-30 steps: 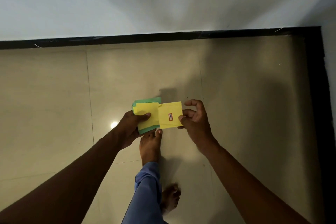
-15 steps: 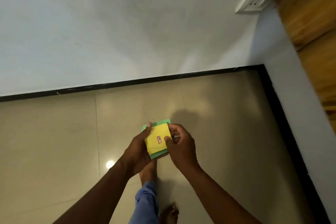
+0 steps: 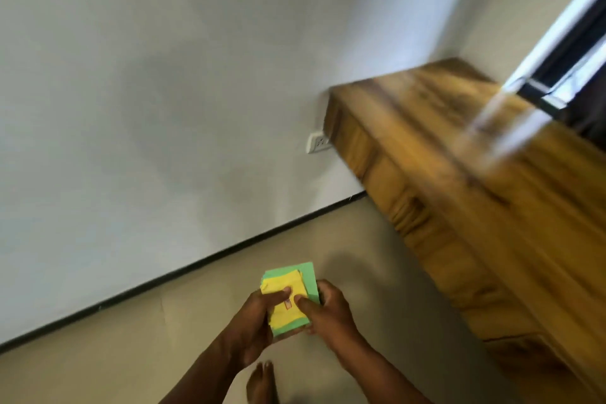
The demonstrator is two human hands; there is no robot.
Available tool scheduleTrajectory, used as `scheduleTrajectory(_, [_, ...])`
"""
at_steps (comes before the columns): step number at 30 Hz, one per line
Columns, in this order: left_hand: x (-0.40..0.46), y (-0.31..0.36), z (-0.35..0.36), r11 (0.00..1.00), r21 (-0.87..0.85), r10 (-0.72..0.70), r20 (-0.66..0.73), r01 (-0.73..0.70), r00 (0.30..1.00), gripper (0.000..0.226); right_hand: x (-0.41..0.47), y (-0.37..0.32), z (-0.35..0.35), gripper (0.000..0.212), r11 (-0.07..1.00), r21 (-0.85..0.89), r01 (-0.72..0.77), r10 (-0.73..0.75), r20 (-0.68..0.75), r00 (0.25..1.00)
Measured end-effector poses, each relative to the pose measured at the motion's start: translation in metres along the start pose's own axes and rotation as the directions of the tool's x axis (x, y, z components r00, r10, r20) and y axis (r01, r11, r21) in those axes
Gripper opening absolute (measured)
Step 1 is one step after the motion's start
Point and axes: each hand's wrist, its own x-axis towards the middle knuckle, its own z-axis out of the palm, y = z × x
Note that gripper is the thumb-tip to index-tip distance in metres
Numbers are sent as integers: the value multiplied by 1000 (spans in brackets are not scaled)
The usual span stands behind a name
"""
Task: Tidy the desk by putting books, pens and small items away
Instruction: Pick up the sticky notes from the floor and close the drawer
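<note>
bare foot [image 3: 260,382] at bottom edge, standing on beige tiled floor [image 3: 114,351]. just above it, both hands close together around a small stack of paper slips [image 3: 288,298], yellow sheets on top of green ones, held in the air in front of the body. left hand [image 3: 252,328] curls under and around the stack's left side, thumb lying across the top yellow sheet; right hand [image 3: 328,313] grips the right side, thumb pressing down beside a small red-marked label. neither hand is free.

progress, as a judgement: slips look gathered and squared into one pile, not put away. no storage spot for them shows.

further right, wooden desk [image 3: 475,190], heavily blurred; a pale streak on its top, cannot tell what. nothing lies between hands and desk. beyond, white wall [image 3: 164,92] with black skirting and a socket [image 3: 317,142] just beside the desk's end. dark window frame [image 3: 577,52] at far right.
</note>
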Motion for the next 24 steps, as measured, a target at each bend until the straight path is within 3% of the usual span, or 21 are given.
scheduleTrajectory(8, [-26, 54, 112, 930, 359, 117, -90, -77, 989, 18, -35, -64, -90, 25, 998, -64, 11, -22, -180, 983])
scheduleTrajectory(11, [-16, 77, 146, 883, 465, 128, -104, -66, 986, 26, -29, -81, -120, 32, 995, -103, -13, -13, -251, 968])
scheduleTrajectory(18, [29, 135, 202, 748, 636, 175, 90, -192, 980, 25, 0, -126, -174, 61, 982, -180, -57, -35, -469, 882])
scheduleTrajectory(20, [46, 149, 213, 680, 690, 213, 139, -249, 967, 27, 5, -140, -185, 60, 977, -194, -86, -32, -534, 845])
scheduleTrajectory(22, [67, 158, 221, 585, 753, 251, 183, -299, 951, 43, 11, -152, -195, 61, 978, -191, -89, -44, -597, 801])
scheduleTrajectory(24, [69, 167, 236, 482, 797, 290, 247, -364, 925, 32, 17, -158, -202, 62, 984, -155, -93, -30, -648, 761])
